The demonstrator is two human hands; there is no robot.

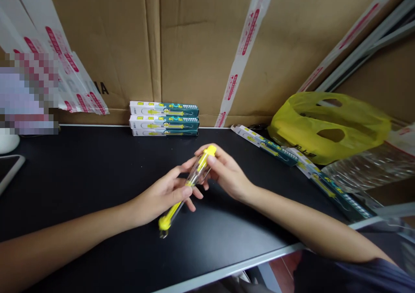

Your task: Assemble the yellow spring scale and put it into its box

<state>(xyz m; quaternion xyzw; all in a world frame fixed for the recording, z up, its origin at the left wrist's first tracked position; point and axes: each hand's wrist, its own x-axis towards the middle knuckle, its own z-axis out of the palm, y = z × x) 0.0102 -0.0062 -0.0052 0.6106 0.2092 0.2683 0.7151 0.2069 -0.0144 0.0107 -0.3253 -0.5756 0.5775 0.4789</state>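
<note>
A slim clear plastic tube with yellow end caps (191, 182) lies diagonally between both hands above the black tabletop (81, 176). The left hand (165, 194) pinches its lower middle; the right hand (227, 172) grips the upper, far end.

Your black table (81, 176) and what is lying on it

You are looking down at a dark tabletop with a pale front edge. Three teal-and-white boxes (164, 118) are sitting stacked at the back against the cardboard wall. More such boxes (266, 145) are lying in a loose row toward your right, beside a yellow plastic bag (330, 126) and clear wrapping (363, 165). A phone (8, 169) is resting at the left edge.
</note>
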